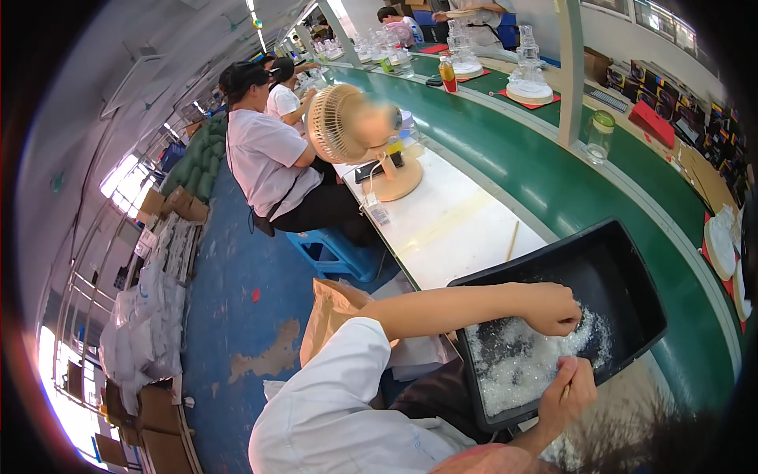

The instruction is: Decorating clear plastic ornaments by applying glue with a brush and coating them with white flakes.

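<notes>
Blue worn-painted floor (229,292) down the left side; long glossy green conveyor-like surface (489,150) curving along the right, gray-white edging. Beside it, long white tabletop (442,229) running away from the wearer. Seated co-worker in white shirt and dark trousers (264,154) at its left edge, on a blue plastic stool (339,253). Black rectangular plastic tray (624,272) at the near end of the tabletop, set at an angle in view; what bears its lower side, can't tell. Beige round-caged electric fan (335,126) on a round base, standing on the tabletop, part of it blurred. Brown paper bag (322,316) by the wearer's white left sleeve (324,395). Loose heap of small clear, shiny pieces (505,371) inside the tray, spread over its near and left part, thinning toward the dark bare far end. Left hand (554,310) reaches across the tray, fingers curled in at the heap's upper edge; can't tell whether it grips any pieces. Right hand (570,389) is below it, over the heap's right side, fingers folded, thumb up near forefinger; contents hidden. The two hands are apart. Clear jar with green lid (600,138) by the gray post (570,71). Thin tan stick (512,241) lies on the tabletop, just beyond the tray.
</notes>
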### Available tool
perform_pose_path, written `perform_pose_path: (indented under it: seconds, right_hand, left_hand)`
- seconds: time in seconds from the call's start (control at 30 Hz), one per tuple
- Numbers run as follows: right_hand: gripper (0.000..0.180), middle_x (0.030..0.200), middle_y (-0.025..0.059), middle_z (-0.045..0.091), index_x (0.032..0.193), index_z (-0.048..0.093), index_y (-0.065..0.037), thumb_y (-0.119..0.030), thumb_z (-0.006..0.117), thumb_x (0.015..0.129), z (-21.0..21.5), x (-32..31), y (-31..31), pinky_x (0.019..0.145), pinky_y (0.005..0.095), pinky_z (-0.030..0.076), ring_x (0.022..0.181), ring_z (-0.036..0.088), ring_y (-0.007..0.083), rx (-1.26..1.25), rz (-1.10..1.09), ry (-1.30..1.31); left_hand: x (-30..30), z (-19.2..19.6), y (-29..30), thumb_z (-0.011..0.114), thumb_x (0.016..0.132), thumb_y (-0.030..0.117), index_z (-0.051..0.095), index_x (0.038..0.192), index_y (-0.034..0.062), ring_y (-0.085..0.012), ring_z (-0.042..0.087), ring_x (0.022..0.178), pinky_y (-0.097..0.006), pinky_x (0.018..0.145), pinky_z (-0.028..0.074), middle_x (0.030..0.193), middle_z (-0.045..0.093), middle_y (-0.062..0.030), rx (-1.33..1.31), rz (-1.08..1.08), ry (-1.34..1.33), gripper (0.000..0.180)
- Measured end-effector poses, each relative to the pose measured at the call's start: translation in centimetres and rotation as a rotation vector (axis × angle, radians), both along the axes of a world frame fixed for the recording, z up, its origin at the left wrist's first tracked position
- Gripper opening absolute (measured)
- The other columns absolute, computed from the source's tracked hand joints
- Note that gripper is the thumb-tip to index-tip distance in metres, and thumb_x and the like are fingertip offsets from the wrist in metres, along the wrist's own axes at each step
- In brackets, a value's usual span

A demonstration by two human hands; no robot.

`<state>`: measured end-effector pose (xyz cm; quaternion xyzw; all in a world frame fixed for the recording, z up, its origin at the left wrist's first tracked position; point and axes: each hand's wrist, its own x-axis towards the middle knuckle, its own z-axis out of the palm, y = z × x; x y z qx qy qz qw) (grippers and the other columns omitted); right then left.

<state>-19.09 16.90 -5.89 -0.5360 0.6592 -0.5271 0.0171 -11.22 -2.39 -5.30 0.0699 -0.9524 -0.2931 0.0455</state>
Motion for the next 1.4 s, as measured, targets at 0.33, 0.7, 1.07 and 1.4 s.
perform_pose_path:
  seconds: [0.33, 0.7, 1.07, 1.4]
  right_hand:
    - [0.021, 0.072, 0.0155, 0.059, 0.078, 0.060, 0.002, -0.008, 0.053, 0.095, -0.1, 0.0, -0.1, 0.057, 0.0429, 0.043, 0.064, 0.058, 0.0350, 0.032, 0.000, 0.039]
    - [0.024, 0.072, 0.0156, 0.058, 0.078, 0.060, 0.003, -0.010, 0.051, 0.097, 0.3, 0.3, 0.4, 0.059, 0.0412, 0.044, 0.065, 0.058, 0.0336, 0.044, 0.000, 0.021]
    - [0.027, 0.072, 0.0172, 0.059, 0.080, 0.060, 0.004, -0.012, 0.050, 0.099, 0.2, -0.1, -0.3, 0.060, 0.0411, 0.045, 0.065, 0.059, 0.0334, 0.067, -0.004, 0.055]
    - [0.026, 0.073, 0.0173, 0.059, 0.081, 0.061, 0.003, -0.012, 0.050, 0.099, 0.3, 0.1, 0.4, 0.061, 0.0417, 0.045, 0.066, 0.059, 0.0345, 0.094, 0.003, 0.048]
  left_hand:
    - [-0.2, -1.2, -0.9, 0.061, 0.081, 0.007, 0.060, 0.087, 0.0035, -0.0332, 0.064, 0.076, -0.043, 0.067, 0.050, 0.079, 0.064, -0.0119, 0.091, -0.094, 0.189, 0.007]
    - [0.4, -0.5, 0.1, 0.056, 0.084, 0.002, 0.052, 0.099, 0.0044, -0.0336, 0.062, 0.076, -0.043, 0.066, 0.047, 0.080, 0.062, -0.0131, 0.178, -0.015, 0.070, 0.016]
    - [-0.1, -1.0, -0.8, 0.056, 0.086, 0.003, 0.049, 0.103, 0.0026, -0.0387, 0.062, 0.078, -0.047, 0.066, 0.045, 0.080, 0.062, -0.0159, 0.157, -0.009, 0.172, 0.018]
    - [0.2, -0.6, -0.1, 0.055, 0.085, 0.002, 0.048, 0.104, 0.0034, -0.0404, 0.061, 0.084, -0.048, 0.071, 0.046, 0.090, 0.060, -0.0186, 0.196, -0.013, 0.056, 0.021]
